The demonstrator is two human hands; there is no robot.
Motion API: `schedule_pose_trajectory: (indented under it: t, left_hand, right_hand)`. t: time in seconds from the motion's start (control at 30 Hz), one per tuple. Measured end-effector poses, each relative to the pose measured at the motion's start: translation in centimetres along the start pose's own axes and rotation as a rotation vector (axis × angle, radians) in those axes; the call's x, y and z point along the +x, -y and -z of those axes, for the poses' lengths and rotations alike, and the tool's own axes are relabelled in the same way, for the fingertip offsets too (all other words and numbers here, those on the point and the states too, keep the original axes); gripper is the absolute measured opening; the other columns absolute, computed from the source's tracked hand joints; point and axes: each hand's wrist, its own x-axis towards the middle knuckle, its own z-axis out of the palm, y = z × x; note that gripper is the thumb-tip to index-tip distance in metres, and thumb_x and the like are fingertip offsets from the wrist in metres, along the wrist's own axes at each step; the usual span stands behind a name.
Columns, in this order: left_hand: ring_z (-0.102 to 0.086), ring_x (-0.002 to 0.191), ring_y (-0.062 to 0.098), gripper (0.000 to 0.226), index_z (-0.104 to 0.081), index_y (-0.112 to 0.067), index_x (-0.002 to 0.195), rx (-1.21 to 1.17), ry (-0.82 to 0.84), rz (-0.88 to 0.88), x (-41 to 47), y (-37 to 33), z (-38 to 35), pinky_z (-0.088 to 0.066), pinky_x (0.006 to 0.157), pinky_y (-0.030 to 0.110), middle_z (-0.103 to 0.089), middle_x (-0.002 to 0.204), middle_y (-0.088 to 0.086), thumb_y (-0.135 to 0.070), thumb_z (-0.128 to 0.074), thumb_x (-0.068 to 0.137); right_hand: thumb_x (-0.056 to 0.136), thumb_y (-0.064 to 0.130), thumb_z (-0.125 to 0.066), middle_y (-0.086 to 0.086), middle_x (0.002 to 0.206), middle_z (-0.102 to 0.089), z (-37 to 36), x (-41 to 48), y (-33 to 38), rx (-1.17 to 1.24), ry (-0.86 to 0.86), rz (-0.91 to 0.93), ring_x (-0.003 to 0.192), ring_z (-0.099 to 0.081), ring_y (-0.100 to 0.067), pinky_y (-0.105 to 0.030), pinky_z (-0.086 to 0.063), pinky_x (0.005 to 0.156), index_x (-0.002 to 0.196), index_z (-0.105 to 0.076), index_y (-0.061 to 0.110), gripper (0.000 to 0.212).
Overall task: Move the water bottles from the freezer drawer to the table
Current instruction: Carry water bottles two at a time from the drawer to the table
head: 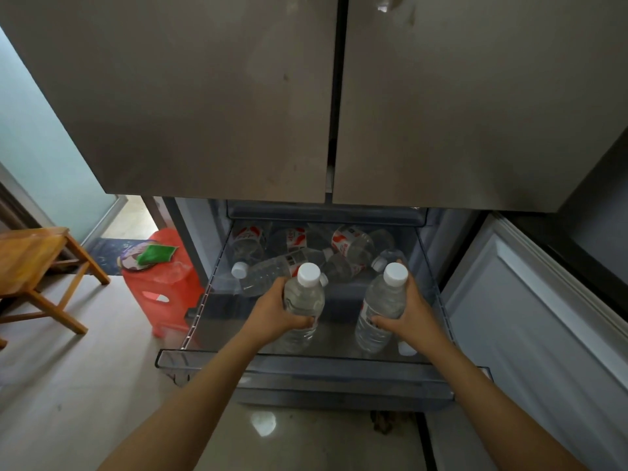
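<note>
The freezer drawer [170, 360] is pulled right out beneath the closed fridge doors [217, 96], with bare floor [68, 385] on the left before the red stool [170, 283] and wooden table [30, 256]. Left hand [275, 314] has its grip wrapped round one water bottle [304, 300], upright above the drawer's front half. Right hand [413, 311] clasps another bottle [382, 307] likewise. More bottles [353, 246] lie heaped at the back; their red-and-white labels are too blurred to read.

Freezer drawer [306, 360] — several, perhaps six, water bottles [351, 244] lying inside.
</note>
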Motion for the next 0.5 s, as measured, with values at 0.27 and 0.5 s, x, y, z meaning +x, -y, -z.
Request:
schedule_pose_trajectory:
  t: [0.27,0.5]
  left_hand:
    - [-0.051,0.103,0.017,0.064,-0.039,-0.021,0.112,-0.073,0.025,0.009,-0.1,-0.3,0.4,-0.043,0.084,0.027,-0.051,0.11,-0.002,-0.009,-0.08,0.063]
    - [-0.053,0.107,0.021,0.062,-0.042,-0.018,0.112,-0.224,-0.013,0.061,-0.3,-0.6,0.8,-0.046,0.088,0.033,-0.054,0.111,0.001,-0.009,-0.08,0.064]
  right_hand:
    - [0.063,0.014,-0.082,0.004,0.12,-0.049,0.2,-0.4,0.7,-0.022,0.002,-0.012,0.11,-0.048,-0.011,-0.027,-0.041,0.094,0.13,-0.034,0.024,0.082]
    - [0.064,0.012,-0.082,0.005,0.11,-0.054,0.8,-0.5,1.9,-0.044,0.025,-0.031,0.108,-0.053,-0.015,-0.026,-0.045,0.088,0.116,-0.038,0.029,0.07]
